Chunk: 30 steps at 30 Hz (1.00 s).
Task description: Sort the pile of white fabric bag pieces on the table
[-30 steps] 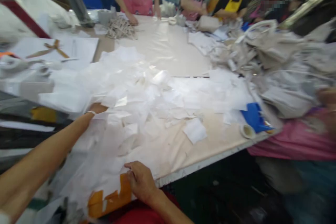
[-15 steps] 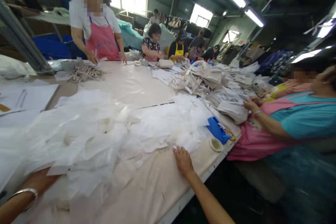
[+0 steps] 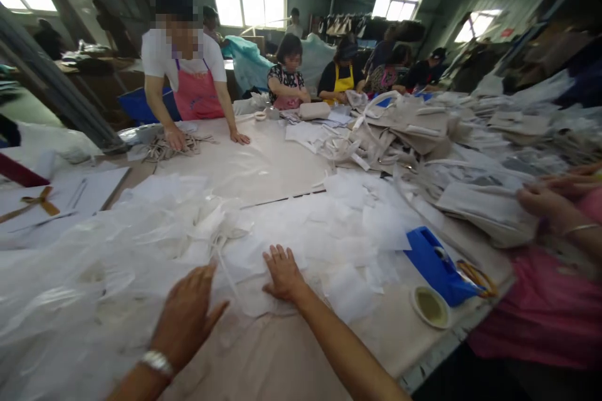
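Note:
My left hand (image 3: 185, 313) hovers flat, fingers apart, over the near edge of a heap of thin white sheets (image 3: 141, 244) on a beige table (image 3: 291, 357). It holds nothing; a metal bracelet circles its wrist. My right hand (image 3: 282, 272) lies palm down with spread fingers on loose white pieces (image 3: 348, 232) in the middle of the table. Neither hand grips anything.
A blue tape dispenser (image 3: 435, 266) and a tape roll (image 3: 429, 307) sit near the right table edge. Piles of beige cloth bags (image 3: 423, 138) fill the right side. A co-worker's hands (image 3: 550, 197) work there. Across the table a person in a pink apron (image 3: 195, 97) leans on it.
The view has swung up and settled. My left hand has come forward into view over the white heap. My right hand has moved left and inward from the table edge onto the white pieces.

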{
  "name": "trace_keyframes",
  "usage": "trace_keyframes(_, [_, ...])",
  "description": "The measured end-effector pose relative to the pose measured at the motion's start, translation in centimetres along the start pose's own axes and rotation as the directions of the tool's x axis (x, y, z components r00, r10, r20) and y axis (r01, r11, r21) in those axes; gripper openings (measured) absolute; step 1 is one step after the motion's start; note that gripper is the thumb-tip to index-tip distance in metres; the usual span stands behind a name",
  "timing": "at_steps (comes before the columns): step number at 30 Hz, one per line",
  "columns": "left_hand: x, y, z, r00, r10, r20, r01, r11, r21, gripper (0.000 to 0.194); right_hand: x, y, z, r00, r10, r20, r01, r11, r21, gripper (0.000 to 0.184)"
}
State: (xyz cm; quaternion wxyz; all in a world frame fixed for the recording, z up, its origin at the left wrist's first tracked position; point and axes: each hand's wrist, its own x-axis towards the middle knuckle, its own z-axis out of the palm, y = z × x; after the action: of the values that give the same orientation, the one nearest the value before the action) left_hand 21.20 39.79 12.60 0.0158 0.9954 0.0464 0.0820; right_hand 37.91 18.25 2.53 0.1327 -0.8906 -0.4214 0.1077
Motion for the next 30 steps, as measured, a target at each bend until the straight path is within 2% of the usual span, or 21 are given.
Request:
trace_keyframes(2, [3.4,3.9,3.5,0.999,-0.001,0.035,0.000,1.000,0.021,0.076,-0.2,0.1,0.1,1.000,0.007,0.009,-0.007,1.000,0.011,0.091])
trace_keyframes(3, [4.9,5.1,5.3,0.998,-0.003,0.064,0.004,1.000,-0.003,0.071,-0.4,0.4,0.0,1.000,0.030,0.001,-0.030,1.000,0.006,0.087])
trace_keyframes(5, [7.1,5.5,8.3,0.991,-0.063,0.120,0.073,0.994,-0.082,0.039,-0.8,1.8,-0.6,0.996,0.085,-0.018,-0.086,0.996,-0.019,0.080])
trace_keyframes(7, [7.8,4.0,9.9,0.978,-0.153,0.143,0.171,0.978,-0.123,0.021,-1.3,4.1,-1.5,0.988,0.152,-0.040,-0.155,0.986,-0.062,0.075])
trace_keyframes(9, [7.5,1.5,10.0,0.958,-0.255,0.129,0.272,0.952,-0.143,0.020,-1.7,7.0,-2.7,0.970,0.230,-0.078,-0.238,0.965,-0.114,0.070])
trace_keyframes(11, [6.7,-0.8,9.2,0.931,-0.347,0.111,0.363,0.913,-0.186,0.020,-2.2,9.7,-4.0,0.934,0.334,-0.128,-0.352,0.922,-0.163,0.064])
trace_keyframes(13, [5.9,-2.5,8.2,0.897,-0.432,0.094,0.441,0.864,-0.242,0.020,-2.6,11.1,-5.0,0.881,0.428,-0.199,-0.464,0.863,-0.198,0.059])
trace_keyframes(14, [5.6,-3.1,7.8,0.876,-0.474,0.087,0.479,0.835,-0.271,0.021,-2.7,10.9,-5.2,0.866,0.442,-0.233,-0.488,0.849,-0.203,0.057])
trace_keyframes(15, [5.4,-3.5,7.5,0.854,-0.514,0.083,0.513,0.803,-0.302,0.023,-2.7,10.2,-5.3,0.870,0.422,-0.256,-0.474,0.858,-0.195,0.058])
trace_keyframes(17, [5.2,-4.0,7.3,0.810,-0.580,0.079,0.566,0.741,-0.362,0.029,-2.2,7.0,-4.8,0.930,0.280,-0.238,-0.317,0.939,-0.131,0.060])
trace_keyframes(19, [5.1,-4.4,7.3,0.784,-0.615,0.082,0.589,0.696,-0.410,0.031,-1.2,2.4,-3.3,0.984,0.097,-0.150,-0.090,0.995,0.051,0.060])
trace_keyframes(20, [5.2,-4.7,7.3,0.777,-0.624,0.083,0.594,0.683,-0.426,0.032,-0.6,0.0,-2.3,0.993,0.056,-0.107,-0.036,0.983,0.178,0.057])
trace_keyframes(22, [5.2,-5.4,7.2,0.772,-0.629,0.088,0.596,0.669,-0.444,0.032,1.0,-4.3,-0.4,0.989,0.136,-0.049,-0.105,0.909,0.403,0.047])
trace_keyframes(25, [5.1,-6.8,6.5,0.806,-0.583,0.103,0.560,0.694,-0.452,0.026,3.7,-8.5,1.8,0.925,0.379,-0.004,-0.308,0.758,0.576,0.046])
trace_keyframes(28, [5.0,-8.0,5.8,0.862,-0.496,0.108,0.486,0.745,-0.458,0.018,6.3,-10.0,2.6,0.877,0.478,0.045,-0.370,0.613,0.698,0.050])
trace_keyframes(30, [5.0,-8.7,5.5,0.875,-0.475,0.096,0.460,0.753,-0.471,0.017,7.6,-10.1,2.5,0.863,0.495,0.099,-0.379,0.504,0.776,0.048])
